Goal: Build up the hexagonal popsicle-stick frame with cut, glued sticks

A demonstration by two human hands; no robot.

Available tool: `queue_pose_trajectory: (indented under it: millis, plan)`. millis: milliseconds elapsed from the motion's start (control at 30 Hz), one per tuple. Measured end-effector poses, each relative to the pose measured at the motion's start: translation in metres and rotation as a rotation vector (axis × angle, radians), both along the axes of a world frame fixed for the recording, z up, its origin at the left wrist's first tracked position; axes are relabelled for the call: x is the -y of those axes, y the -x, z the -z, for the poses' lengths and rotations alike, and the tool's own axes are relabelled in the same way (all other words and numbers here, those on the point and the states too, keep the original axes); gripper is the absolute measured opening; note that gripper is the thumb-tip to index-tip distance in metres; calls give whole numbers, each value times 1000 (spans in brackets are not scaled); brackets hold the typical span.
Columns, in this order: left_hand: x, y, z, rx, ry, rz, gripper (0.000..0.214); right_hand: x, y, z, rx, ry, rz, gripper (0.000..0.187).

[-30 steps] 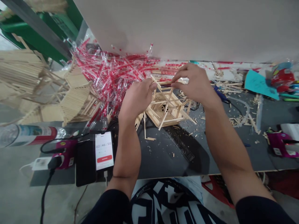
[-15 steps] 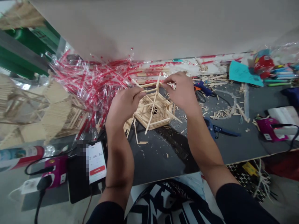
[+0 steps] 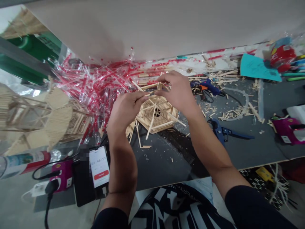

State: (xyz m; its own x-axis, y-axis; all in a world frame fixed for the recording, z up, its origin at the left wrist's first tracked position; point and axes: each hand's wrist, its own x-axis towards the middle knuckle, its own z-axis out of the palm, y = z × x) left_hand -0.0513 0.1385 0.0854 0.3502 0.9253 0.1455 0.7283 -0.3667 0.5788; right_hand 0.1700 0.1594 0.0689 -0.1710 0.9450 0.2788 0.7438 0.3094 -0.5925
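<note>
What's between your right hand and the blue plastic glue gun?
Head view: short pale wooden offcuts lie between the right hand and the blue glue gun.

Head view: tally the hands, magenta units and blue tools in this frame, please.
Hands: 2 (left hand, right hand)
Magenta units: 2 (magenta unit, magenta device)
Blue tools: 2 (glue gun, cutters)
Total: 6

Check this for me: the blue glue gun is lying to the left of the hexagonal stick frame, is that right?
Not quite: the head view shows the blue glue gun lying to the right of the hexagonal stick frame, not the left.
</note>
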Motion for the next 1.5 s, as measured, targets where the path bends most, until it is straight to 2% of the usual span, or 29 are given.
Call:
queue_pose_trajectory:
  millis: [233, 600, 700, 767, 833, 933, 1000, 1067, 1133, 1200, 1267, 1500]
  plan:
    - [0, 0, 2, 8, -4, 8, 24, -9, 5, 9, 47, -62, -41, 19]
    - [1, -1, 2, 12, 92, -35, 27, -9, 7, 10, 99, -15, -34, 13]
    - [1, -1, 1, -4, 85, -26, 27, -5, 5, 4, 91, -17, -37, 14]
    - [3, 2, -2, -8, 59, -28, 29, 2, -5, -8, 56, -4, -28, 23]
    - [6, 7, -6, 28, 10, -52, 32, 11, -25, -23, 2, 25, 53, 40]
    - [10, 19, -13, 106, -68, -124, 32, 19, -63, -37, -4, 73, 366, 46]
    - [11, 26, -17, 110, -91, -169, 29, 19, -86, -36, 135, 170, 578, 49]
    - [11, 31, -18, 95, -82, -182, 29, 17, -101, -28, 297, 385, 681, 61]
    - [11, 32, -17, 88, -57, -167, 32, 13, -109, -20, 399, 639, 663, 72]
    - [10, 31, -16, 89, -42, -152, 34, 9, -113, -15, 440, 807, 596, 73]
    - [9, 27, -16, 79, -46, -145, 33, 6, -113, -13, 471, 857, 555, 68]
    - [1, 16, -8, 4, -45, -152, 29, 0, -110, -10, 544, 804, 550, 51]
